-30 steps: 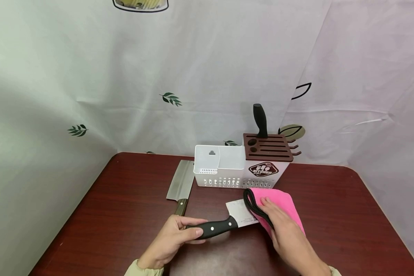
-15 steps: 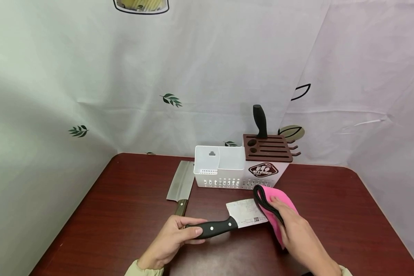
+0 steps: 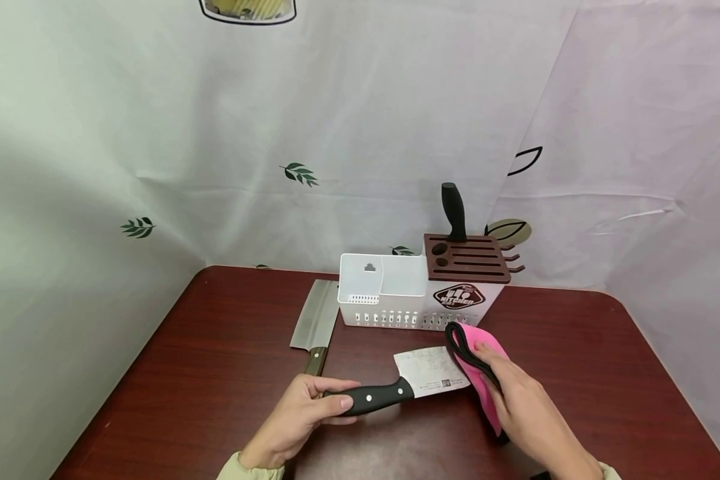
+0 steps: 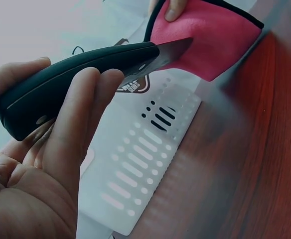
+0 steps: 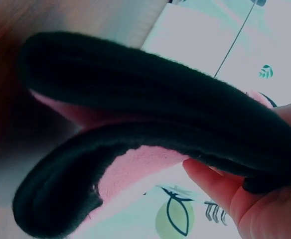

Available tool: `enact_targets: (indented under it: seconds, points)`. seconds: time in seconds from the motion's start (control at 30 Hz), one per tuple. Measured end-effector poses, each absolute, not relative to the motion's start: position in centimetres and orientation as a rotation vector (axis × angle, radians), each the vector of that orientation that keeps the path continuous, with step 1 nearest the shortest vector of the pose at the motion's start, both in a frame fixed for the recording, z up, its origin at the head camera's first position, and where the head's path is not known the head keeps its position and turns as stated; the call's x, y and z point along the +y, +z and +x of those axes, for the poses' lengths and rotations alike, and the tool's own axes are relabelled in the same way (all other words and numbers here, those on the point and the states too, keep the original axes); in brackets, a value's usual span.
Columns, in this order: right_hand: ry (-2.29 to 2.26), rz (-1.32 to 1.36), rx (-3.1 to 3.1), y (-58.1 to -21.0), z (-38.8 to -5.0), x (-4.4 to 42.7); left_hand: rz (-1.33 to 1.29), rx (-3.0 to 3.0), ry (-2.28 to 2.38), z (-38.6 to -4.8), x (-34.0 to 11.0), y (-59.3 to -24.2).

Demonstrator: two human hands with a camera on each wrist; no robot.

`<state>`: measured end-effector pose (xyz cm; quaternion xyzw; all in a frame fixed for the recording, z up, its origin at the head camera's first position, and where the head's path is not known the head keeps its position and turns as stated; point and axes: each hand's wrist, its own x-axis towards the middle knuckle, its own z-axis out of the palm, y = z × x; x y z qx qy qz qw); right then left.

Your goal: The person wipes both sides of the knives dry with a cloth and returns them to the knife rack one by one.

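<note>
My left hand [image 3: 300, 417] holds a cleaver [image 3: 433, 371] by its black riveted handle, the spotted blade pointing right above the table. In my right hand [image 3: 534, 407] is a folded pink cloth [image 3: 479, 335] with black edging, which overlaps the blade's far end and hides it. The left wrist view shows fingers and thumb around the cleaver's handle [image 4: 75, 82], with the blade reaching the pink cloth [image 4: 210, 40]. Seen from the right wrist, the cloth's fold [image 5: 140, 169] gapes open toward the left, pinched by the hand [image 5: 265, 211] at the right.
Another cleaver [image 3: 315, 317] with a brown handle lies flat left of the white perforated rack [image 3: 390, 317]. A black-handled knife [image 3: 453, 212] stands in the rack's brown slotted top [image 3: 468, 260]. The dark red table [image 3: 216, 373] meets a white curtain behind.
My right hand has slid the cloth rightward along the blade toward its far end, uncovering more of the blade. The left hand and cleaver have hardly moved.
</note>
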<state>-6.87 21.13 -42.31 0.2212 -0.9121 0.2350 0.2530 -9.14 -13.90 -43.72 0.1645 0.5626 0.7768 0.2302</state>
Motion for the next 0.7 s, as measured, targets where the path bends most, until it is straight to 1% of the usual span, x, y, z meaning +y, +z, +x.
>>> enact_targets:
  seconds: [0.4, 0.7]
  points:
    - [0.561, 0.717, -2.513, -42.3, -7.3, 20.2, 0.449, 1.559, 2.137, -9.0, -13.9, -43.6]
    - [0.510, 0.721, -2.494, -42.4, -7.2, 19.7, 0.460, 1.554, 2.139, -9.1, -13.9, -43.6]
